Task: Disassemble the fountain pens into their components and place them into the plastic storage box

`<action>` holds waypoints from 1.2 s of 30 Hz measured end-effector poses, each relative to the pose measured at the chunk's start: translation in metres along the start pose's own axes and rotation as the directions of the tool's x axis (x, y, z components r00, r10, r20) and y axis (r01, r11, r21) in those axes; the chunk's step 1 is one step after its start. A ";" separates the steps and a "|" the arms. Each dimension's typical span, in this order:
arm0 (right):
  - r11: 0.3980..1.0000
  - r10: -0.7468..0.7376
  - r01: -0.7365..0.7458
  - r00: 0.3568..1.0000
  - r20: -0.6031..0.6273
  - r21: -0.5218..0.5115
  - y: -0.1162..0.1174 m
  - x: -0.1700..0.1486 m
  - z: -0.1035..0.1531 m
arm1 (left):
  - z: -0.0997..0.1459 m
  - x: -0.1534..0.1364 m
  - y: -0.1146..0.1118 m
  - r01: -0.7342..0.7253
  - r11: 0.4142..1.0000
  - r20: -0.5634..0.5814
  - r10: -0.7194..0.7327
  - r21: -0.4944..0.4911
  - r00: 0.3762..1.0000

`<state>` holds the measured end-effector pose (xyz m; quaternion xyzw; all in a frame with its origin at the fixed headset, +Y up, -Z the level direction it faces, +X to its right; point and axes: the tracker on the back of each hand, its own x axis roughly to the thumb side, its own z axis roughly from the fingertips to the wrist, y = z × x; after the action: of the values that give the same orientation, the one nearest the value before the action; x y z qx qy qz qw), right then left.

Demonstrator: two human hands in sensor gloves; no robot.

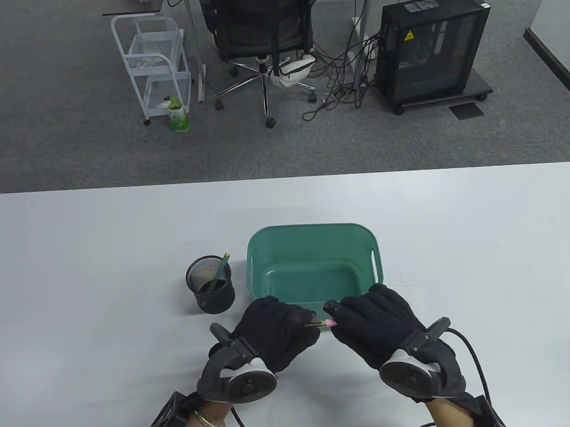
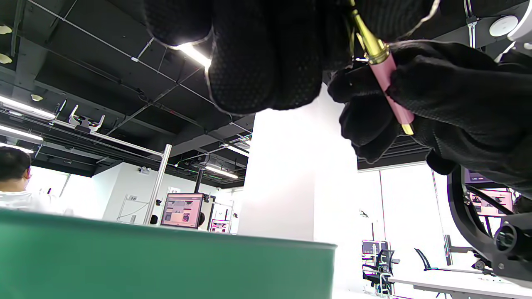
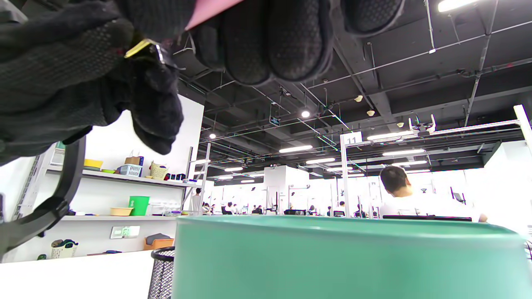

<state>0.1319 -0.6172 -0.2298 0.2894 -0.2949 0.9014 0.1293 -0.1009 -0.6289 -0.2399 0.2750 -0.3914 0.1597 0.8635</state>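
A pink fountain pen with gold trim is held between both hands just in front of the green plastic storage box. My left hand grips its gold end. My right hand curls round the pink barrel, whose pink tip shows in the right wrist view. The box looks empty inside. Most of the pen is hidden by the gloves.
A black mesh pen cup stands left of the box with a green pen in it. The box's near wall fills the lower part of both wrist views. White table stretches on both sides.
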 end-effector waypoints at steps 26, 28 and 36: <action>1.000 -0.007 0.007 1.000 0.009 0.010 0.002 0.002 0.000 | 0.000 -0.003 0.001 -0.012 1.000 -0.019 0.012 0.018 1.000; 1.000 -0.005 0.005 1.000 0.009 0.010 0.002 0.002 0.000 | 0.000 -0.003 0.001 -0.011 1.000 -0.022 0.011 0.015 1.000; 1.000 -0.002 0.002 1.000 0.001 0.007 0.002 0.001 0.000 | 0.001 -0.002 0.001 0.003 1.000 -0.022 -0.003 0.001 1.000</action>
<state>0.1305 -0.6184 -0.2302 0.2906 -0.2916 0.9021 0.1290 -0.1036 -0.6295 -0.2408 0.2744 -0.3812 0.1619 0.8678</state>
